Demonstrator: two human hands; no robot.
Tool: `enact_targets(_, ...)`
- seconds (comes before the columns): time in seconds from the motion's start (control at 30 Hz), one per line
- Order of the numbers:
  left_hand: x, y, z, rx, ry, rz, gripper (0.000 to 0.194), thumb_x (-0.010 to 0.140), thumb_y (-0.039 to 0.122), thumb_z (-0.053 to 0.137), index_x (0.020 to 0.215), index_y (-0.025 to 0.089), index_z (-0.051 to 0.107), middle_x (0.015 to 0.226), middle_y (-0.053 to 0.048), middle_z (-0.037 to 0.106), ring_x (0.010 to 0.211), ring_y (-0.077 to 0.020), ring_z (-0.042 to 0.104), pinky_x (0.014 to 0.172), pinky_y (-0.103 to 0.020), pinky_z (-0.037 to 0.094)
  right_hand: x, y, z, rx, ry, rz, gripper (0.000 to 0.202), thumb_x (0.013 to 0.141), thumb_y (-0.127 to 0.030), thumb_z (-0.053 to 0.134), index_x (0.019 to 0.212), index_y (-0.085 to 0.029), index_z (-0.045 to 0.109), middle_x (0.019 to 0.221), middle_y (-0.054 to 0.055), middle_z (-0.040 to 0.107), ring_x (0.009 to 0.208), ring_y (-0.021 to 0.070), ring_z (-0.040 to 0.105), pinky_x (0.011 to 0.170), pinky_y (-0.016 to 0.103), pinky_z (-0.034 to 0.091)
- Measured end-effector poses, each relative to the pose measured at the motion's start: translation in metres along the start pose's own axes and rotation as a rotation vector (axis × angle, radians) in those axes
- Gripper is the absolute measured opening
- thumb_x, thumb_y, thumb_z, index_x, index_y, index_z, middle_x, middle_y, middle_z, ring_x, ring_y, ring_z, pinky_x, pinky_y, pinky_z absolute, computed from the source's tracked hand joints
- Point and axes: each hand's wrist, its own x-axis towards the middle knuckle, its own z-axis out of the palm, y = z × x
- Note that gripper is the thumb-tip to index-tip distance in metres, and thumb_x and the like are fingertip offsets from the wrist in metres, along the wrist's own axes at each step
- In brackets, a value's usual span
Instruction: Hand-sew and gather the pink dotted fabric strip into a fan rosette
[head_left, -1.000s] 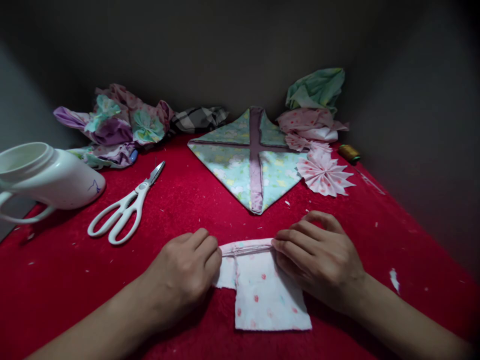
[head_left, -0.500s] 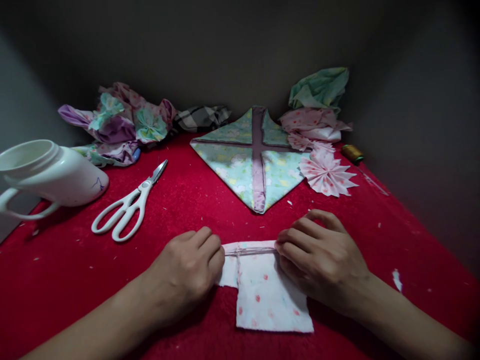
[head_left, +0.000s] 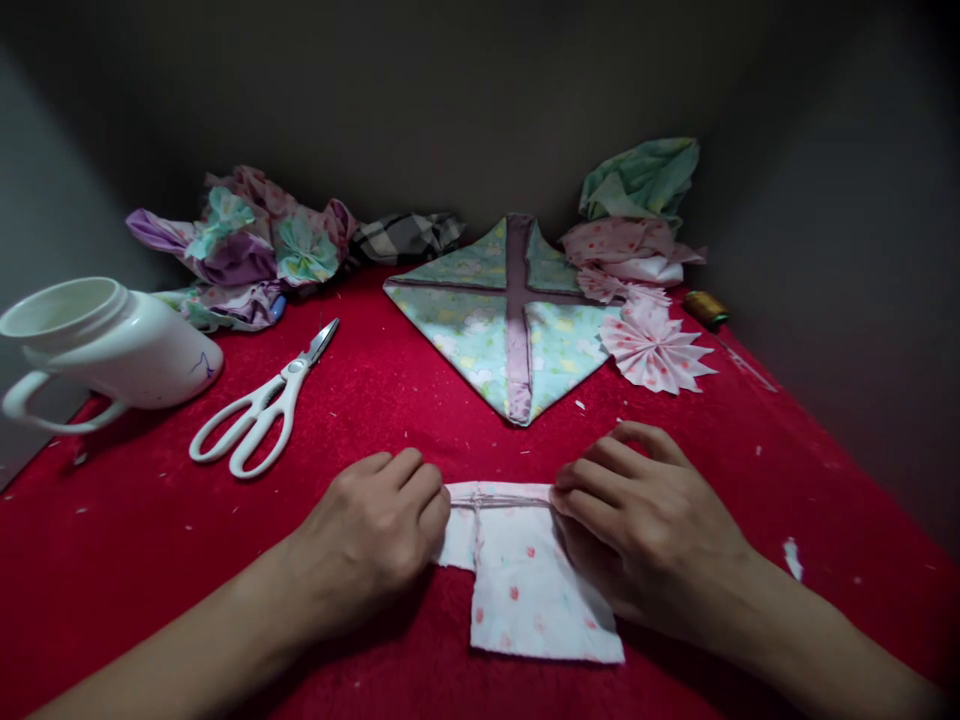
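Observation:
A white fabric piece with small red flowers (head_left: 525, 590) lies on the red cloth in front of me, its top edge folded into a narrow pinkish band. My left hand (head_left: 386, 520) is closed on the left end of that band. At the right end, my right hand (head_left: 637, 510) pinches the same band between thumb and fingers. Between the hands the band is stretched straight, with a seam near its left part. The lower part of the fabric hangs flat toward me, and its right side is partly covered by my right hand.
White-handled scissors (head_left: 262, 405) and a white mug (head_left: 142, 345) lie at left. Behind is a green patterned fabric square with a purple cross (head_left: 472, 330). Pleated pink fabric (head_left: 656, 350), a thread spool (head_left: 706, 308) and crumpled fabrics (head_left: 247, 240) sit along the back.
Both hands keep their grip on the fabric band, which has tilted slightly and shows a bit more of its fold. The view has shifted a little.

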Motion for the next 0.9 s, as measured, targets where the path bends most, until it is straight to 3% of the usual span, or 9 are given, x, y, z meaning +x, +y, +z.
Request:
enact_targets(0.47,0.005,0.002,-0.011,0.005,-0.178,0.035,0.017,0.082,0.010,0.043,0.072,0.016,0.054,0.072,-0.004,0.054,0.064,-0.0211,0.045,0.051,-0.032,0.035,0.002,0.002,-0.005,0.143,-0.053,0.091,0.020,0.080,-0.022,0.051,0.065,-0.017,0.062,0.067,0.004,0.060,0.065,0.0181,0.047,0.068,0.036,0.031)
enact_targets(0.53,0.006,0.002,-0.010,-0.048,-0.189,-0.011,0.016,0.083,0.014,0.043,0.073,0.016,0.054,0.072,-0.004,0.054,0.064,-0.0200,0.045,0.052,-0.031,0.035,0.003,0.004,-0.004,0.206,-0.084,0.138,0.023,0.081,-0.025,0.050,0.063,-0.017,0.061,0.065,0.004,0.058,0.065,0.0174,0.048,0.066,0.034,0.031)
enact_targets(0.73,0.012,0.001,-0.002,-0.228,-0.063,-0.286,0.023,0.082,0.019,0.044,0.059,0.015,0.049,0.063,-0.002,0.048,0.057,-0.0137,0.041,0.051,-0.027,0.030,0.008,0.013,0.006,0.297,-0.092,0.319,0.024,0.077,-0.026,0.054,0.055,-0.017,0.051,0.056,0.000,0.053,0.055,0.0144,0.046,0.057,0.028,0.030)
enact_targets(0.9,0.014,0.000,-0.004,-0.314,-0.198,-0.454,0.013,0.081,0.019,0.046,0.070,0.016,0.051,0.069,-0.001,0.050,0.063,-0.0147,0.046,0.053,-0.025,0.031,0.009,0.014,0.004,0.297,-0.145,0.334,0.007,0.078,-0.022,0.054,0.073,-0.019,0.057,0.069,0.002,0.059,0.066,0.0174,0.050,0.061,0.029,0.031)
